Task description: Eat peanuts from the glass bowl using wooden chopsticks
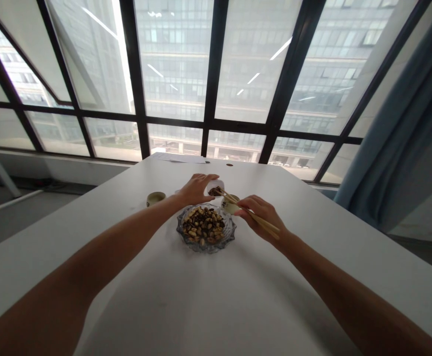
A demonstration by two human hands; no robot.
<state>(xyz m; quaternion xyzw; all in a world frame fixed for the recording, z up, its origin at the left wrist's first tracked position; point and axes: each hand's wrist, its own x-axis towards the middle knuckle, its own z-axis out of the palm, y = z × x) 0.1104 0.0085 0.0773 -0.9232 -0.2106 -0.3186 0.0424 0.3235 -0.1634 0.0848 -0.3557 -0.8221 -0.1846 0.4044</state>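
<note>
Chopsticks (261, 223) are gripped in my right hand (262, 216), their tips reaching down to the left into a small white dish (221, 184). Dark pieces (214, 191) lie in that dish. Around its left side curve the thumb and fingers of my left hand (197, 190), seeming to steady it. Closer to me stands a scalloped clear glass bowl (232, 236) filled with mixed nuts and dark seeds (203, 225). A small pale-green cup (232, 205) with a dark mark sits right of the dish, partly behind the chopsticks and my right hand.
Another pale-green cup (155, 199) stands left of my left forearm. Sheets of paper (181, 158) and a small brown disc (230, 164) lie at the white table's (156, 296) far end. Windows rise behind it, with a blue curtain (390, 133) to the right.
</note>
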